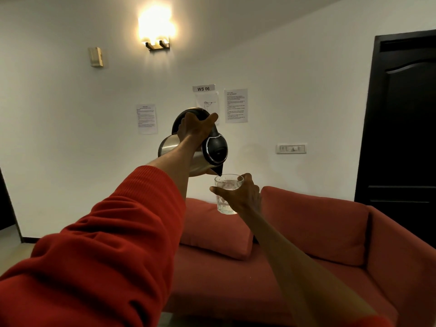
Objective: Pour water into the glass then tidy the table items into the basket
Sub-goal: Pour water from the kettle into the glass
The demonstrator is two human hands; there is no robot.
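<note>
left hand (195,128) grips the handle of the steel kettle (207,152), tipped spout-down, spout right at the rim of the glass (226,194). right hand (240,197) wraps the glass, held in the air above the red sofa (318,232). some water in the glass. wall lamp (157,31) lit.

A: Upper wall: a lit wall lamp (156,31) is glowing, a small beige box (96,57) beside it to the left.

B: Mid wall: a "WS 06" label (203,88) is hanging above printed sheets (236,105); a switch panel (291,148) is sitting further right.

A: Below: a red sofa (313,223) is bearing a red cushion (213,228). Far right: a dark door (401,119) is standing.
</note>
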